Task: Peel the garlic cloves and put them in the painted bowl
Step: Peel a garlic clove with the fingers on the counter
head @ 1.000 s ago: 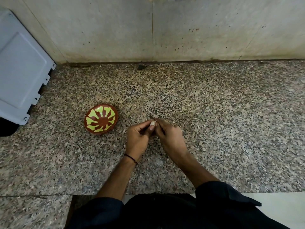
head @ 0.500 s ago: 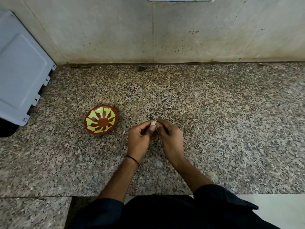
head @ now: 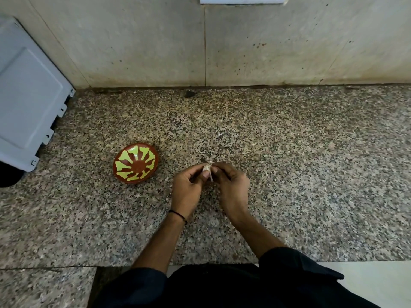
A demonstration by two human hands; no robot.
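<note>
While both hands meet at frame centre, the left hand [head: 189,187] pinches a garlic clove [head: 206,168] between thumb and fingers, and the right hand [head: 231,183] pinches the same clove, a thin strip of skin hanging below it. Painted bowl [head: 136,164] sits on the speckled counter [head: 289,163], left of the hands, apart from them, nothing visible inside. Grey panel [head: 29,96] at upper left.

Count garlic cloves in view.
1. The garlic clove is pinched between the left hand and right hand, over the counter, right of the painted bowl. No clove shows in the bowl; others may be hidden inside the hands.
</note>
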